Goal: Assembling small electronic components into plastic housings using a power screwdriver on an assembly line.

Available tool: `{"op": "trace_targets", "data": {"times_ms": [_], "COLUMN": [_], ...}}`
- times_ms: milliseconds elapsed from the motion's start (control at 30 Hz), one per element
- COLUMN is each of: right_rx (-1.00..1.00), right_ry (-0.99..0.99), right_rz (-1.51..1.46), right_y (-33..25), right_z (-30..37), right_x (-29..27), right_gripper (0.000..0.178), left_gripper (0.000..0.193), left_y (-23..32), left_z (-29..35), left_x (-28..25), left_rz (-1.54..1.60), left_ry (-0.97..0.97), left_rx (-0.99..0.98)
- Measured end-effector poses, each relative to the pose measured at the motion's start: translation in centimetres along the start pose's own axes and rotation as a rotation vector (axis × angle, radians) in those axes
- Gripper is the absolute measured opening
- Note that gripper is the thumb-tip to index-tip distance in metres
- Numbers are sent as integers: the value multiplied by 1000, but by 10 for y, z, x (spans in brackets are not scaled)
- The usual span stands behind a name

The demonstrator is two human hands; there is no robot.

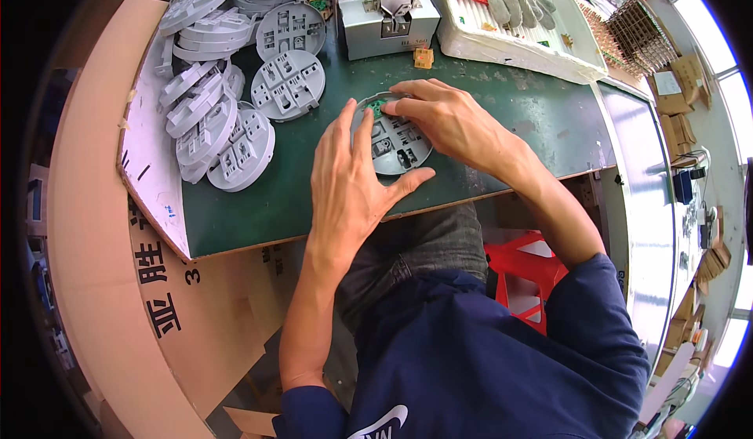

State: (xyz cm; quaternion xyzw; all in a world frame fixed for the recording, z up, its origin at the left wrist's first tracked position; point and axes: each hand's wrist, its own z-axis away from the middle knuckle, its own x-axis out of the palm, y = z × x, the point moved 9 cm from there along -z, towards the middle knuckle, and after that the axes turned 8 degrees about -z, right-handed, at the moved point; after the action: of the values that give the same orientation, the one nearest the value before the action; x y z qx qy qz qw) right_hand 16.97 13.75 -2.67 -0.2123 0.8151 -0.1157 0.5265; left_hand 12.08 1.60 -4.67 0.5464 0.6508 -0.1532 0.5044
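A round grey plastic housing (394, 147) with moulded slots lies on the green bench between my hands. A small green circuit board (375, 108) sits at its far left part. My left hand (345, 176) is spread along the housing's left side, its fingertips by the rim and the board and its thumb stretched past the near edge. My right hand (451, 117) reaches over the far right side, thumb and fingers closed at the green board. Part of the housing is hidden under the right hand.
Stacked grey housings (208, 117) fill the bench's left side against a cardboard wall (149, 141). At the back stand a grey metal device (388, 27) and a white foam tray (518, 55) with gloves (510, 0). An orange part (423, 58) lies before the device. A red stool (525, 270) is below.
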Motion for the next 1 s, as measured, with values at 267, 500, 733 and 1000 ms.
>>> {"op": "trace_targets", "data": {"times_ms": [267, 500, 733, 1000], "right_rx": [117, -174, -115, -55], "right_ry": [417, 300, 424, 775], "right_rz": [-544, -921, -1207, -845], "right_y": [26, -24, -19, 11], "right_z": [-50, -146, -141, -125], "right_x": [-75, -113, -122, -155], "right_gripper": [48, 65, 58, 45], "left_gripper": [87, 82, 85, 85], "left_y": [2, -1, -2, -3], "left_z": [3, 0, 0, 1], "left_x": [2, 3, 4, 3], "left_rz": [-26, 28, 25, 48], "left_ry": [80, 24, 16, 7], "left_rx": [11, 4, 9, -6]}}
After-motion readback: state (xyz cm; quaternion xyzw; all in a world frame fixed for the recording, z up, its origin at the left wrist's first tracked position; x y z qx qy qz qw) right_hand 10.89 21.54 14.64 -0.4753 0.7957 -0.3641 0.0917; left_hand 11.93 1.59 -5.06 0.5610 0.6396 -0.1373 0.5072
